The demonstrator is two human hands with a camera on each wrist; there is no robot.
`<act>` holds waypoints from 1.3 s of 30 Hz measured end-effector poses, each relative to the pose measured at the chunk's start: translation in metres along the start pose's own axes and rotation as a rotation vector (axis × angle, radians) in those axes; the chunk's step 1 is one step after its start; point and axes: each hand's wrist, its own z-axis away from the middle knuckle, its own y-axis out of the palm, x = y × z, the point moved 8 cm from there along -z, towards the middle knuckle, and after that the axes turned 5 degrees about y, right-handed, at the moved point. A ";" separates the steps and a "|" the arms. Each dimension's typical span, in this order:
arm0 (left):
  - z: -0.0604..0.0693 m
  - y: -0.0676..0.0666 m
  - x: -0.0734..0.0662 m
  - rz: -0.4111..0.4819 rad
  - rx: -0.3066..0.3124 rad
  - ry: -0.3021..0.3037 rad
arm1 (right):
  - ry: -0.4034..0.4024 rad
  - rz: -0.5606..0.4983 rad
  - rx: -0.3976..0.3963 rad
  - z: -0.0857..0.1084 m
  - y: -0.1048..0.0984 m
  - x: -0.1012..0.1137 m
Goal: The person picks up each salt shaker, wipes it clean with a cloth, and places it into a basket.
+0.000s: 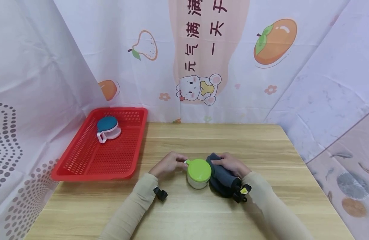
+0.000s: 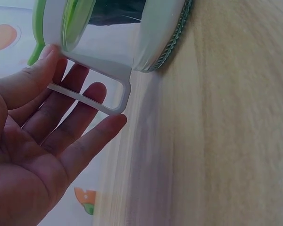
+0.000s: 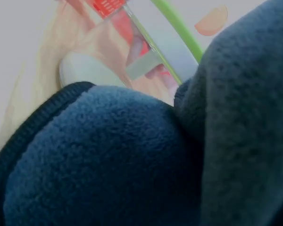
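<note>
A clear jar (image 1: 198,171) with a bright green lid and a white handle stands upright on the table, right of the middle. My left hand (image 1: 169,164) holds the white handle (image 2: 123,89), its thumb near the lid and fingers behind the handle's bar in the left wrist view. On the jar's other side, my right hand (image 1: 232,165) grips a dark blue-grey cloth (image 1: 221,178), which touches the jar. Fleecy folds of the cloth fill most of the right wrist view and hide the right fingers there.
To the left sits a red plastic basket (image 1: 138,146). Inside it lies a similar jar (image 1: 107,124) with a blue lid and white handle. The wooden table (image 1: 184,213) ends at a printed curtain (image 1: 160,76) behind.
</note>
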 end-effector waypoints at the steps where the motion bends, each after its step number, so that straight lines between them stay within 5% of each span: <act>1: 0.000 0.000 0.000 -0.001 0.002 0.002 | -0.003 0.008 0.009 -0.001 0.000 0.001; 39: -0.002 0.001 0.001 -0.019 0.017 -0.002 | -0.012 0.336 0.283 -0.069 0.024 0.043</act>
